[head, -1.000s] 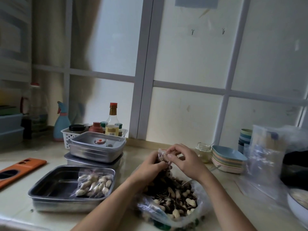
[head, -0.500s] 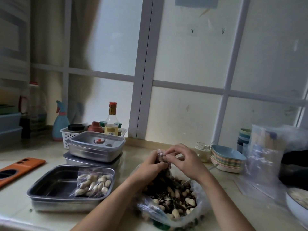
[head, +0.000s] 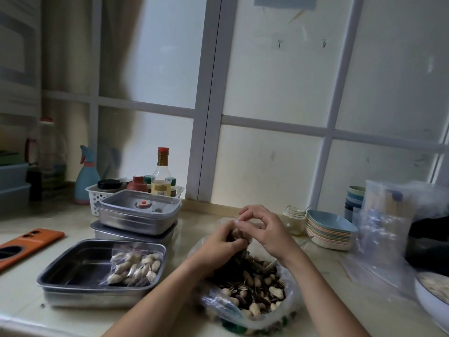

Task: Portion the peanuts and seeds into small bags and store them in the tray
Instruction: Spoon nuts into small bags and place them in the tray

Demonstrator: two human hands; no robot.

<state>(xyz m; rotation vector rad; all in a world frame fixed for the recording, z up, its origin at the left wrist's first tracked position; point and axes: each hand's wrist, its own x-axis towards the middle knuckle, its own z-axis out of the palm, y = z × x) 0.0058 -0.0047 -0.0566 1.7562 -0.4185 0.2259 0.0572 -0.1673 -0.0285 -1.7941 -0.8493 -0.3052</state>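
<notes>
Pale countertop [head: 323, 276]: my left hand [head: 220, 242] and right hand [head: 266, 231] both pinch a small clear plastic bag [head: 233, 231] over the large clear sack of peanuts and seeds [head: 252, 290]; one filled bag [head: 134, 265] lies in the rectangular steel tray [head: 80, 266].

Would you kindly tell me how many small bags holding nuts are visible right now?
2. A peanut bag lies in the steel tray; the other small bag is pinched between the left hand and right hand above the big bag. Others may be hidden.
</notes>
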